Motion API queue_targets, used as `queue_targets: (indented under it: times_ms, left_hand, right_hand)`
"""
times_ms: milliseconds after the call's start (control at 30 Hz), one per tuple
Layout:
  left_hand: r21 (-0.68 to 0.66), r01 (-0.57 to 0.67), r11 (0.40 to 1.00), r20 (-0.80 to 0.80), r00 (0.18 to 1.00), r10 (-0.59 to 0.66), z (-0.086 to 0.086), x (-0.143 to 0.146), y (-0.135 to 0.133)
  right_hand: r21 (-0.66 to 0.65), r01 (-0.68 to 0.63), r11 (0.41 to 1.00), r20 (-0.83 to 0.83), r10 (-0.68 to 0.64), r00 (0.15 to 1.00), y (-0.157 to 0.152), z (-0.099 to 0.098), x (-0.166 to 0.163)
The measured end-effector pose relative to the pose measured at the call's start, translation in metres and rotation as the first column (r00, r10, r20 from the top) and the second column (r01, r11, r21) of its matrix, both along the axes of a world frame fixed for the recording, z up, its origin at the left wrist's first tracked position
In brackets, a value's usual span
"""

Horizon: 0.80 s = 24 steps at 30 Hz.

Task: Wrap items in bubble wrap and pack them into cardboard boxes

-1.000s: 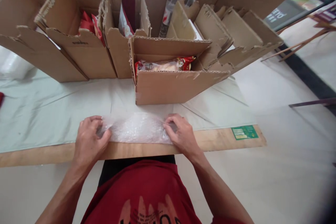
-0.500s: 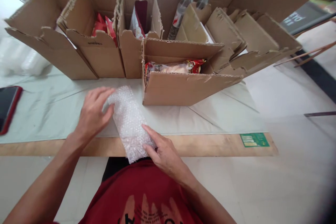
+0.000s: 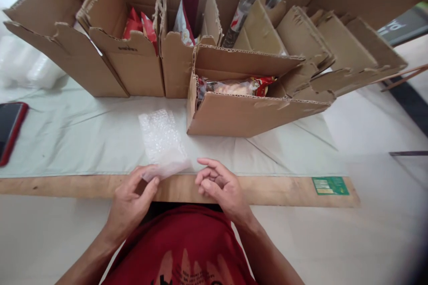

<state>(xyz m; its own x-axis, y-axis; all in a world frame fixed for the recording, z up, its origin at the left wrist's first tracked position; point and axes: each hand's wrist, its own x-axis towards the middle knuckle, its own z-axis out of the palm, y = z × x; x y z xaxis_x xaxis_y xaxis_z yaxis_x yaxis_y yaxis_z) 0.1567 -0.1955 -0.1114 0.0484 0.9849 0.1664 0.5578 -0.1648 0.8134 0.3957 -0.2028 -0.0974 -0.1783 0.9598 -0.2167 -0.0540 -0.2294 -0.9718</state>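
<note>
- Bubble wrap sheet (image 3: 162,140): flat on the white cloth (image 3: 83,133) of the counter (image 3: 267,189), lengthwise away from the body, just left of the open cardboard box (image 3: 247,118).
- Left hand (image 3: 129,205): fingers (image 3: 147,183) pinched on the sheet's near end.
- Right hand (image 3: 220,187): loosely curled, empty, just beside the sheet's near corner, not touching it.
- Snack packet (image 3: 234,87) inside the box; red-cased phone (image 3: 10,129) far left on the cloth.

Red T-shirt (image 3: 180,245), pale orange graphic and dark lettering on its front, black garment (image 3: 157,209) just beyond it, bare left hand (image 3: 129,205) and right hand (image 3: 219,187)
</note>
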Motion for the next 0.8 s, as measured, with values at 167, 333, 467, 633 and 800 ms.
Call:
queue_targets:
  times_ms: [167, 333, 467, 633, 800]
  left_hand:
    - [-0.288, -0.026, 0.957, 0.183, 0.980, 0.082, -0.003, -0.003, 0.012]
    - [-0.334, -0.034, 0.942, 0.150, 0.985, 0.088, -0.001, -0.001, 0.017]
    - [-0.326, -0.040, 0.945, 0.136, 0.987, 0.088, 0.001, -0.003, 0.017]
    - [-0.318, -0.048, 0.947, 0.126, 0.988, 0.093, -0.006, -0.004, 0.015]
    - [-0.313, -0.045, 0.949, 0.090, 0.993, 0.076, -0.003, -0.001, 0.019]
  right_hand:
    - [0.202, -0.086, 0.976, 0.356, 0.009, 0.934, 0.036, 0.000, -0.011]
    - [0.140, -0.212, 0.967, 0.438, 0.131, 0.889, 0.061, -0.012, -0.036]
    - [0.211, -0.119, 0.970, 0.441, 0.015, 0.898, 0.054, -0.014, -0.035]
    - [0.226, -0.170, 0.959, 0.481, 0.042, 0.876, 0.054, -0.008, -0.028]
    - [0.265, -0.194, 0.945, 0.595, -0.002, 0.804, 0.052, -0.006, -0.030]
